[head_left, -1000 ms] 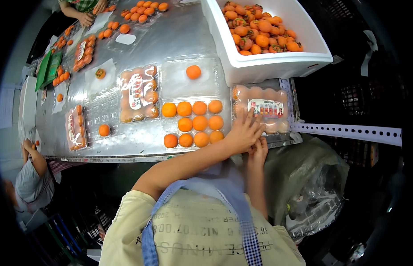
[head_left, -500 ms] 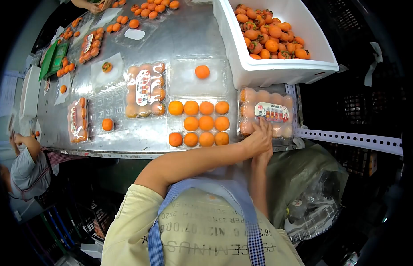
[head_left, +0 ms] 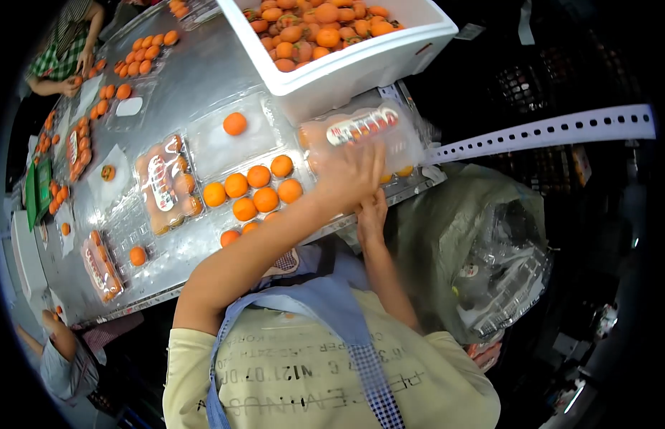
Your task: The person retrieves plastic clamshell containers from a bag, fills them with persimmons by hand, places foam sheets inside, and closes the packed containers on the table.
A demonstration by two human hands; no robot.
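At the table's front right corner lies a clear clamshell pack of persimmons (head_left: 316,137) with a printed label (head_left: 361,126); it is blurred by motion. My left hand (head_left: 352,175), also smeared, reaches across and grips the pack's near edge. Just below and touching it, my right hand (head_left: 372,212) has its fingers curled at the same edge, partly hidden by the left. Left of the pack, an open clamshell has rows of persimmons (head_left: 266,199) in its base, partly covered by my left forearm. One persimmon (head_left: 234,124) rests in its clear lid (head_left: 209,146).
A white foam box (head_left: 346,84) full of persimmons stands behind the pack. Closed labelled packs (head_left: 161,189) and loose fruit lie leftward on the metal table (head_left: 196,86). A perforated rail (head_left: 539,131) juts right above a plastic bag (head_left: 447,236). Co-workers' hands (head_left: 73,84) show far left.
The view has turned and shifted, so the table and foam box appear further left and tilted. Both hands are still at the labelled pack's near edge; the label now appears slanted.
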